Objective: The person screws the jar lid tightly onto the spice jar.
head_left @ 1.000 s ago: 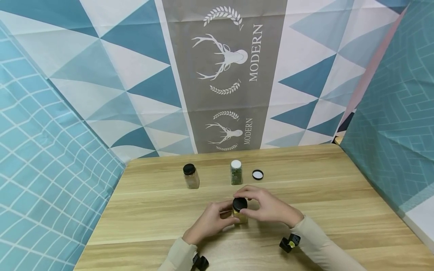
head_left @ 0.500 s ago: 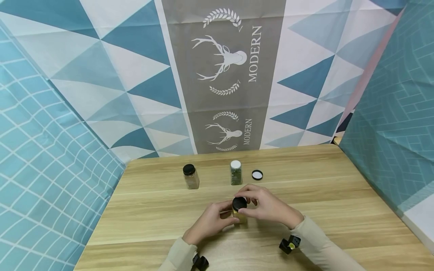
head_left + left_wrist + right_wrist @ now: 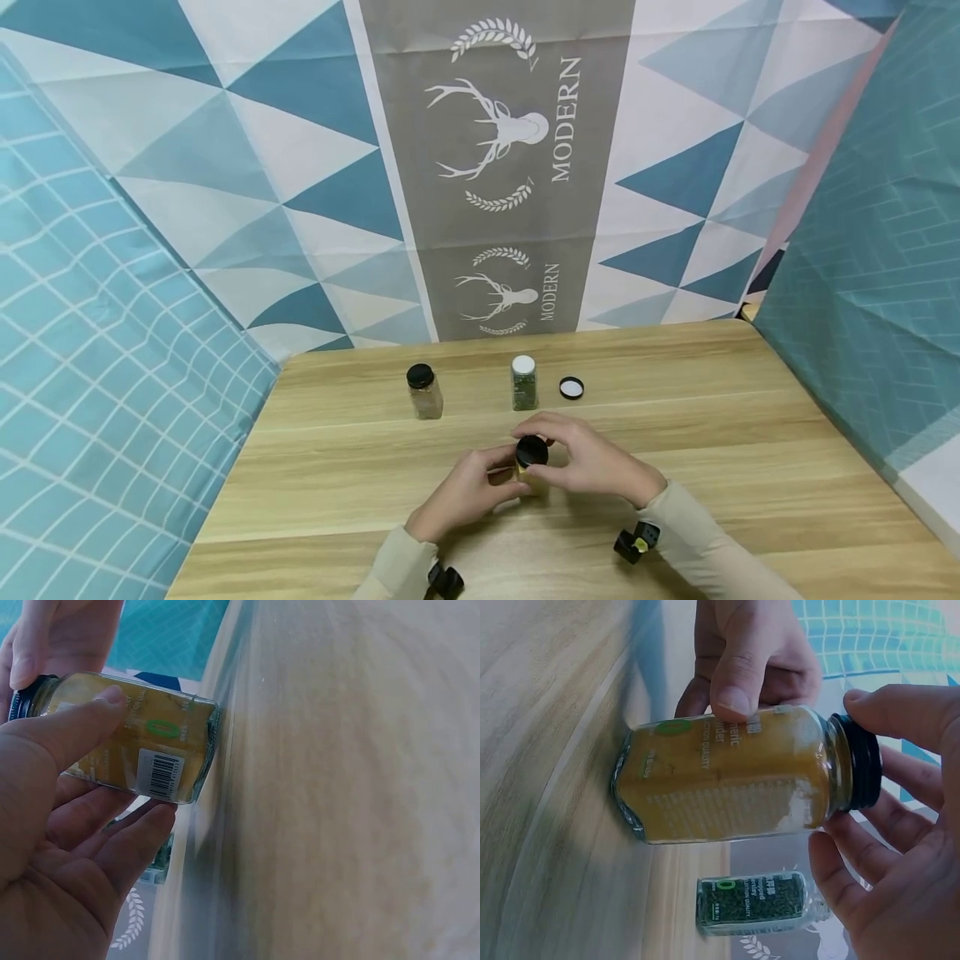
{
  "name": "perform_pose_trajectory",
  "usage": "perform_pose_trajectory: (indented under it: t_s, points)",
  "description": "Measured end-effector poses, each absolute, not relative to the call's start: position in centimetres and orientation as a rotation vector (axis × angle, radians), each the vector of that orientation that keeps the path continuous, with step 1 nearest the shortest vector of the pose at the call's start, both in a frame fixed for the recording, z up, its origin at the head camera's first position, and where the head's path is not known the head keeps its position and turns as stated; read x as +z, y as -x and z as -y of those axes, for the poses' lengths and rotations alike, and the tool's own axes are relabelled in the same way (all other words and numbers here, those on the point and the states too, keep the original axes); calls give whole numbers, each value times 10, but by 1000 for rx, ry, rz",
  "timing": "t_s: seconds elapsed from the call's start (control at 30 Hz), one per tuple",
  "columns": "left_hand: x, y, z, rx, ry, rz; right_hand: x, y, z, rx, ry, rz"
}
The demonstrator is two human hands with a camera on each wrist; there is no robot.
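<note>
A glass spice jar of turmeric powder (image 3: 727, 776) stands upright on the wooden table, with a black screw lid (image 3: 532, 451) on top. My left hand (image 3: 467, 493) holds the jar's body from the left, thumb across the label in the left wrist view, where a barcode also shows. From the right, my right hand (image 3: 592, 458) grips the lid's rim between thumb and fingers. Much of the jar's body is hidden by the hands in the head view.
Behind the hands stands a chopped parsley jar (image 3: 524, 385) with a white top. A loose black lid (image 3: 572, 388) lies beside it, white inside facing up. Farther left is a black-lidded jar (image 3: 425, 393) of brownish contents. Patterned cloth (image 3: 502, 208) hangs behind the table (image 3: 337, 483).
My right hand's fingers have shifted slightly round the lid, and the right forearm has moved a little to the left. The left hand keeps its hold on the jar.
</note>
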State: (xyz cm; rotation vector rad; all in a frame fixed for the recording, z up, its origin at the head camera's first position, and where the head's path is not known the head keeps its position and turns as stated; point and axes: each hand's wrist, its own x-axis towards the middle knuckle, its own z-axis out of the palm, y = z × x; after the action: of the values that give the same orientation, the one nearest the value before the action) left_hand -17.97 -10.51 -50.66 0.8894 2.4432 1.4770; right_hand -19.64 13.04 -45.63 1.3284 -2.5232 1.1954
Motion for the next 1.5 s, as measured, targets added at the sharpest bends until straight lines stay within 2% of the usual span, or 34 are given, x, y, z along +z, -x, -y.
perform_pose_trajectory:
  t_s: [0.33,1.0,1.5]
  points:
    - [-507,180,104,1493,-882,-2411,-462,201,-130,1264,-1407,2512]
    - [-507,179,103,1479,-847,-2443,-463,193,-127,1299,-1210,2507]
    - [-506,178,104,1480,-884,-2446,-471,200,-134,1731,-1140,2573]
